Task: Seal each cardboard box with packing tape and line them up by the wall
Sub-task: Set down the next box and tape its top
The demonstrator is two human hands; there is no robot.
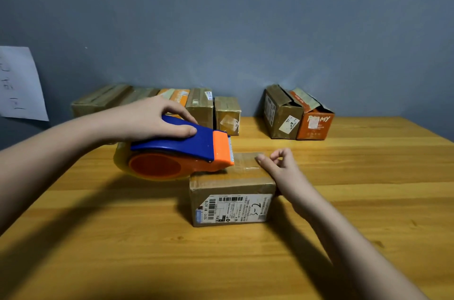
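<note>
Your left hand point(157, 119) grips the blue handle of the tape gun point(177, 152), fingers curled over the top and thumb laid along its near side. The gun's orange nose rests on the far-left top of the box point(232, 189), which sits mid-table point(98, 238) with its label facing you. Clear tape point(242, 164) lies across the box top. Your right hand point(280, 167) sits at the box's right edge, thumb pressed flat on the tape, the other fingers curled loosely above it. Along the far wall point(221, 17), a row of boxes point(199, 105) stands left of centre; two open boxes point(298, 115) stand well apart to the right. A paper sheet point(19, 83) hangs on the wall at left.
</note>
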